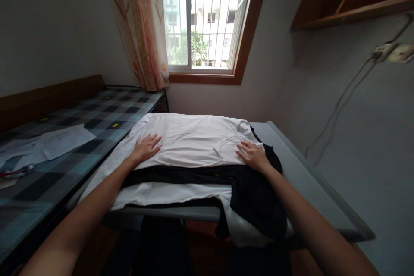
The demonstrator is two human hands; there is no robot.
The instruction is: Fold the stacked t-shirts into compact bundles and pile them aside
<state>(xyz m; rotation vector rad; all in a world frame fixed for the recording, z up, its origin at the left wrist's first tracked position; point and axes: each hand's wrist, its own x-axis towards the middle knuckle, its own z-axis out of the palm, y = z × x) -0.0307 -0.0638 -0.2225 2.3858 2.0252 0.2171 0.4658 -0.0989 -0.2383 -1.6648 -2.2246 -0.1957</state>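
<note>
A white garment [190, 138] lies spread flat on top of a stack of clothes, with thin white straps or cords at its right end. My left hand [147, 148] rests palm down on its left part, fingers spread. On its right part my right hand [252, 155] lies flat, fingers stretched out near the straps. Directly beneath is a black garment [184, 175], whose dark part [258, 207] hangs over the front edge at the right. Lower in the stack, another white garment [168, 193] shows, also drooping at the right.
The clothes lie on a grey table [300, 185]. At left stands a bed with a checked cover [84, 110], holding loose papers [61, 142]. A curtain [142, 21] hangs beside the barred window [207, 21]. Cables run from a wall socket [383, 51] below a wooden shelf [352, 15].
</note>
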